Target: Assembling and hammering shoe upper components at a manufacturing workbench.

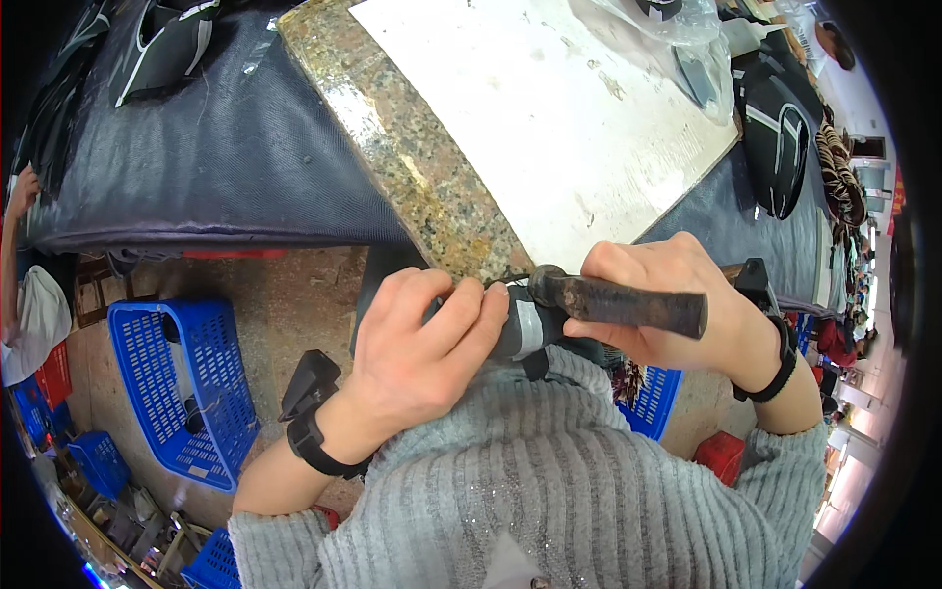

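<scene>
My right hand (692, 294) is wrapped round a hammer (633, 303) with a dark, worn metal head, its handle mostly hidden by my fingers. Close to my body, my left hand (422, 344) has its fingers bent over a black shoe upper (531, 328) with a silver-grey band, gripping it against the near edge of a speckled stone slab (432, 187). One end of the hammer head is just beside the left fingertips, over the upper. What lies under those fingers is hidden.
A white sheet (549, 128) covers much of the slab. More black uppers (775, 147) and a clear plastic bag (697, 59) lie on the dark-covered table (245, 167). A blue basket (182, 393) stands on the floor at left. Another person's hand (24, 191) shows at far left.
</scene>
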`<state>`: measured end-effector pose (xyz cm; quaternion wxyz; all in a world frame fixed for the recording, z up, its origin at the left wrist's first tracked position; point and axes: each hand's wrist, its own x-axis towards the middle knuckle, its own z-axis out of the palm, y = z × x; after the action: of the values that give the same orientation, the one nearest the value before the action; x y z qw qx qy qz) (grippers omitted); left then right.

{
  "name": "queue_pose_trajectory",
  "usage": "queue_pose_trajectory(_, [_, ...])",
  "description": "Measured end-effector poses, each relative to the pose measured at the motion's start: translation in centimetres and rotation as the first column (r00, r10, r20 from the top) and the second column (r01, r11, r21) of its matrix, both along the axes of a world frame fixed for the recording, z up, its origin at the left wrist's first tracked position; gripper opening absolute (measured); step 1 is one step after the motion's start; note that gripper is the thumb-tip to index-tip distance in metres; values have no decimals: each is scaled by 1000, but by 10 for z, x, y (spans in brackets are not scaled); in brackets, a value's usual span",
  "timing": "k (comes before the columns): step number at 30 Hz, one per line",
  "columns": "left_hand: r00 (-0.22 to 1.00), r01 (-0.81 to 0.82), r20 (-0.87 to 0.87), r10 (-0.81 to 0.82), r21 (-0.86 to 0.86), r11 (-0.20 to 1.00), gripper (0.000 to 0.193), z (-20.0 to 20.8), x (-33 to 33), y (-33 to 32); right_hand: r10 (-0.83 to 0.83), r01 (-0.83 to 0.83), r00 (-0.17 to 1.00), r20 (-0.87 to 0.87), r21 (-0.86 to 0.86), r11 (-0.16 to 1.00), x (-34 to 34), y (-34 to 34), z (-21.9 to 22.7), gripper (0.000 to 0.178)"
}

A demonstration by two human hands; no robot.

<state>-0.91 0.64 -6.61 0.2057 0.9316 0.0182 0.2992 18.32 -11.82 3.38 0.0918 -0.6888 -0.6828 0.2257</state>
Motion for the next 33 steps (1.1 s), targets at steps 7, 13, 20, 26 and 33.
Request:
queue_pose_trajectory(7, [999, -28, -20, 27, -25, 999, 35, 2, -2, -4, -71, 83, 989, -127, 87, 993, -8, 9, -7, 30])
queue_pose_trajectory(13, [1000, -26, 12, 26, -17, 1000, 35, -4, -2, -2, -12, 10, 1000, 23, 96, 995, -11, 9, -9, 34])
queue_pose_trajectory(20, [996, 54, 69, -52, -33, 998, 41, -9, -9, 13, 38, -40, 998, 43, 59, 997, -3, 14, -8, 34])
queue_pose_trajectory(26, [987, 162, 18, -161, -114, 980, 37, -1, -4, 22, 66, -67, 998, 18, 45, 997, 1, 17, -7, 36])
queue_pose_trajectory(33, [981, 189, -53, -185, 83, 978, 34, 8, -4, 23, 45, -45, 999, 6, 97, 994, 0, 25, 3, 37])
